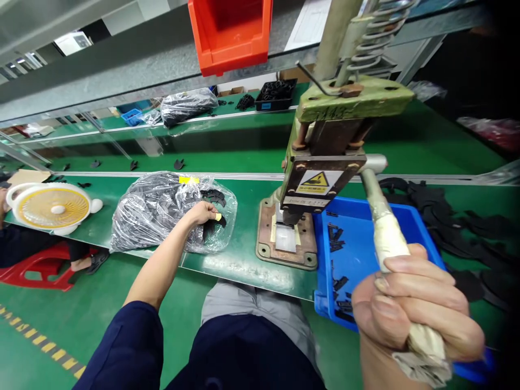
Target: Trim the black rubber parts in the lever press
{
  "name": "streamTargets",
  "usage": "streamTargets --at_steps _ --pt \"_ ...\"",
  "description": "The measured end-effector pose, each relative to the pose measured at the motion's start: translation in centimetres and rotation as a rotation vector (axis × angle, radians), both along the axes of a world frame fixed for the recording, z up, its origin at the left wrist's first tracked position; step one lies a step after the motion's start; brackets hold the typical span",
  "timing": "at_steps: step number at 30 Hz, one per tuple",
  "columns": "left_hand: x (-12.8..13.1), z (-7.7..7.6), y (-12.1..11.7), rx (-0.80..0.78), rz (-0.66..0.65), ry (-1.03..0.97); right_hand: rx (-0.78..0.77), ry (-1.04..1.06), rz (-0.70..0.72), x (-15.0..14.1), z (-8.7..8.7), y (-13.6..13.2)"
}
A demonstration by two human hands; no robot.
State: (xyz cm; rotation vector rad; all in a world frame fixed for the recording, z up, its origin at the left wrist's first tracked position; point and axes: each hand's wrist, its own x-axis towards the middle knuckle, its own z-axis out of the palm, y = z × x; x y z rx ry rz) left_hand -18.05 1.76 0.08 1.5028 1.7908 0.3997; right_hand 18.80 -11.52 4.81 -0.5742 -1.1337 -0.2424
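My right hand (414, 309) is closed round the cloth-wrapped lever handle (388, 233) of a green hand press (325, 157) that stands on the green bench. My left hand (203, 213) reaches into an open clear plastic bag (158, 214) full of black flat parts, its fingers pinched on one black part (213, 222) at the bag's mouth. The press base plate (286, 238) lies between the two hands. A blue bin (357, 254) with a few small black pieces sits right of the press, under the lever.
A pile of black curved parts (455, 216) lies at the right. A small white and yellow fan (52, 207) sits at the left edge. A red bin (229, 32) hangs on the shelf above. Further bags and a black tray (276, 93) stand on the far bench.
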Motion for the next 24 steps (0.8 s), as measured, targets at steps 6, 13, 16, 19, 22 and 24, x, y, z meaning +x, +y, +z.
streamTargets --at_steps 6,13,16,19,22,24 --pt "1.0 0.2 -2.2 -0.076 0.107 -0.511 -0.053 -0.005 -0.016 -0.1 0.0 -0.4" --pt "5.9 0.0 -3.6 -0.090 -0.019 -0.823 -0.129 -0.028 0.066 -0.2 0.3 -1.3" --pt "8.6 0.1 -3.8 -0.137 -0.062 -0.863 -0.145 -0.078 0.059 0.2 0.2 -1.5" --pt "11.2 0.1 -3.6 -0.135 -0.067 -0.859 -0.182 -0.089 0.033 0.3 0.2 -1.5" --pt "13.4 -0.2 -3.3 -0.139 -0.047 -0.831 -0.186 -0.076 0.013 0.1 0.3 -1.6" --pt "14.5 -0.5 -2.9 -0.144 -0.032 -0.815 -0.195 -0.074 0.010 0.1 0.3 -1.7"
